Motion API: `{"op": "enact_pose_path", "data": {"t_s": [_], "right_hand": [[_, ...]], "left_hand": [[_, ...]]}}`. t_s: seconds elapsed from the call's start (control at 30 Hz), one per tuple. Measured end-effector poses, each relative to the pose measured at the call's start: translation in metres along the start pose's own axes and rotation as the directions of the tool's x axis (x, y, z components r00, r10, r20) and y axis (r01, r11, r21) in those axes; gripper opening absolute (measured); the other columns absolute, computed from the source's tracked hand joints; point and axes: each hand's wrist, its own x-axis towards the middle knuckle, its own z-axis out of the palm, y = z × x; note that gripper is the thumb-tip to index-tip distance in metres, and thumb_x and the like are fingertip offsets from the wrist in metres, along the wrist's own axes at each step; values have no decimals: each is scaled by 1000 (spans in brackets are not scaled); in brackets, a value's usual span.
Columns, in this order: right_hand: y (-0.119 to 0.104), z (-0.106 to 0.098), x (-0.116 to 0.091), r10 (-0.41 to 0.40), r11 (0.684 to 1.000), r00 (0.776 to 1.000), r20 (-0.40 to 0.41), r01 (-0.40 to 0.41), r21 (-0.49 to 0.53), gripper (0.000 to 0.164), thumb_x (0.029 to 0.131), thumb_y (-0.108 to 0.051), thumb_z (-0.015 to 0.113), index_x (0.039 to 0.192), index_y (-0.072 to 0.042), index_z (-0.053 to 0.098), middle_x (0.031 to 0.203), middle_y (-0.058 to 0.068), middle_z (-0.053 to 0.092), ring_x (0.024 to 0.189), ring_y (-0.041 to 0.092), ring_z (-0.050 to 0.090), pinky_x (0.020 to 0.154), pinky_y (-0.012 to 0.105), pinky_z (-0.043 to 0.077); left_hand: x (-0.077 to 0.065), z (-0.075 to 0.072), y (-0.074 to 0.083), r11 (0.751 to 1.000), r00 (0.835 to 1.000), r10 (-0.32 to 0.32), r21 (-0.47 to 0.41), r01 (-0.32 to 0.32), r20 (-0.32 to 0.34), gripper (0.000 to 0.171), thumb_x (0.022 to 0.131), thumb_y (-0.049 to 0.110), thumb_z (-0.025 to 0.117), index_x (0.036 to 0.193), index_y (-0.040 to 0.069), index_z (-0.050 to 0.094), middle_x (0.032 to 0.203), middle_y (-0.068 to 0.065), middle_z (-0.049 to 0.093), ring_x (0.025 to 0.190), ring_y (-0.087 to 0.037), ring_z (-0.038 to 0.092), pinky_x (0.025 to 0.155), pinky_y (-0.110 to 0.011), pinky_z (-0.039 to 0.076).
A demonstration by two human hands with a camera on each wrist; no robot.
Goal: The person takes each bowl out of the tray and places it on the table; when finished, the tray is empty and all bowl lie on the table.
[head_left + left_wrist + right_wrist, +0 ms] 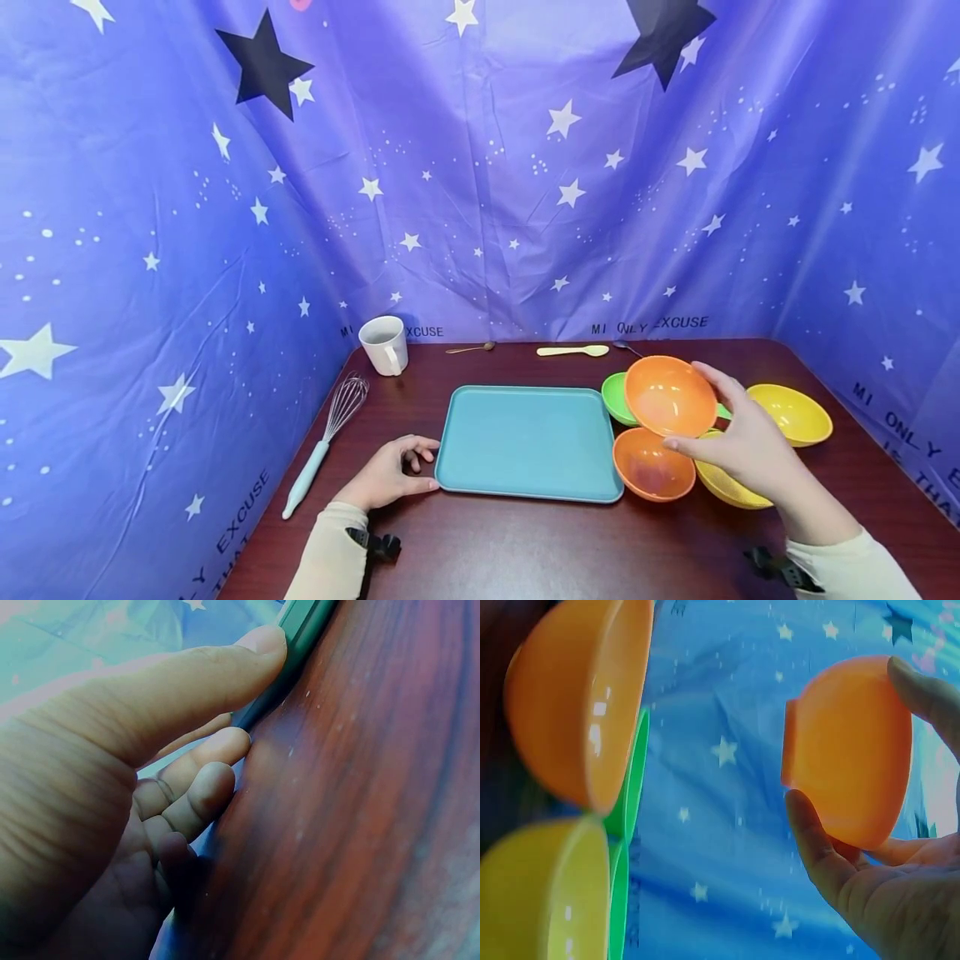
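My right hand (pixel 750 442) holds an orange bowl (pixel 670 395) in the air, its thumb and fingers spread around the outside. In the right wrist view this held bowl (pixel 851 754) is tipped on its side, with its foot between fingers and backdrop. Under it, a second orange bowl (pixel 654 467) stands beside the tray's right edge. A blue-green tray (pixel 528 442) lies flat on the table. The left hand (pixel 390 472) rests at the tray's left edge, thumb touching the rim near the front corner and its other fingers loosely bent, as the left wrist view shows.
Green bowls (pixel 617 398) sit behind the orange ones, partly hidden. Two yellow bowls, one at far right (pixel 791 415) and one nearer (pixel 731 483), stand close by. A whisk (pixel 325 450) and a white mug (pixel 385 343) are left; several spoons, including a pale yellow spoon (pixel 572 351), line the back.
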Motion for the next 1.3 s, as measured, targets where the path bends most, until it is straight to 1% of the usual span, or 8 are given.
{"op": "enact_pose_path", "data": {"t_s": [0.13, 0.27, 0.63, 0.83, 1.03, 1.1, 1.2, 1.3], "right_hand": [[16, -16, -7, 28, 1000, 999, -26, -28, -5, 113, 78, -25, 96, 165, -5, 26, 154, 27, 43, 119, 9, 51, 80, 3, 40], [34, -29, -17, 55, 998, 997, -61, -57, -35, 114, 78, -24, 96, 165, -4, 25, 153, 30, 42, 111, -14, 39, 78, 1, 39], [76, -57, -46, 176, 978, 973, -152, -190, -84, 112, 81, -26, 93, 163, 3, 22, 139, 41, 48, 91, -23, 39, 66, 5, 41], [97, -67, -56, 261, 955, 949, -176, -281, -98, 115, 84, -32, 91, 164, 3, 18, 144, 42, 41, 93, -22, 32, 63, 6, 36], [117, -73, -66, 295, 947, 928, -228, -315, -57, 115, 84, -25, 91, 162, 8, 14, 143, 44, 37, 89, -25, 30, 61, 5, 40], [124, -75, -70, 288, 952, 925, -247, -304, -27, 113, 85, -20, 90, 162, 10, 13, 144, 39, 38, 90, -26, 32, 63, 4, 42], [136, -76, -80, 262, 963, 920, -292, -268, 19, 110, 85, -12, 89, 163, 8, 14, 140, 6, 47, 93, -27, 35, 69, 1, 41], [146, -77, -88, 251, 967, 908, -335, -251, 43, 109, 84, -9, 88, 163, 8, 16, 133, -24, 40, 97, -27, 35, 74, -2, 36]], "left_hand": [[-1, 2, 1, 1000, 1000, -4, 22, 4, -14, 58, 80, 9, 92, 132, 3, 67, 107, -13, 67, 89, -38, 59, 77, -36, 50], [-1, 1, 2, 1000, 1000, -6, 22, 6, -7, 57, 81, 14, 93, 132, 6, 68, 107, -9, 67, 89, -33, 60, 77, -33, 50], [-5, -2, 0, 1000, 1000, 7, 0, -7, 12, 58, 81, 26, 93, 132, 14, 69, 106, -1, 67, 88, -21, 61, 77, -29, 51], [-6, -1, 3, 998, 1000, -11, -60, 12, 6, 58, 80, 19, 94, 132, 12, 69, 108, -4, 67, 90, -30, 60, 76, -35, 51], [-2, -3, 1, 1000, 1000, 9, -8, -9, 21, 58, 81, 25, 93, 133, 14, 69, 106, -1, 67, 88, -21, 61, 77, -29, 51], [-1, -3, 0, 1000, 999, 28, 11, -28, 20, 58, 82, 27, 93, 133, 14, 69, 106, 0, 67, 87, -18, 60, 77, -28, 52], [1, -3, -2, 999, 999, 31, 25, -31, 18, 58, 82, 32, 93, 133, 16, 69, 106, 3, 66, 87, -15, 60, 77, -27, 52], [1, -4, -3, 999, 1000, 21, 29, -21, 22, 59, 81, 35, 93, 133, 18, 69, 106, 6, 66, 88, -14, 60, 78, -27, 52]]}}
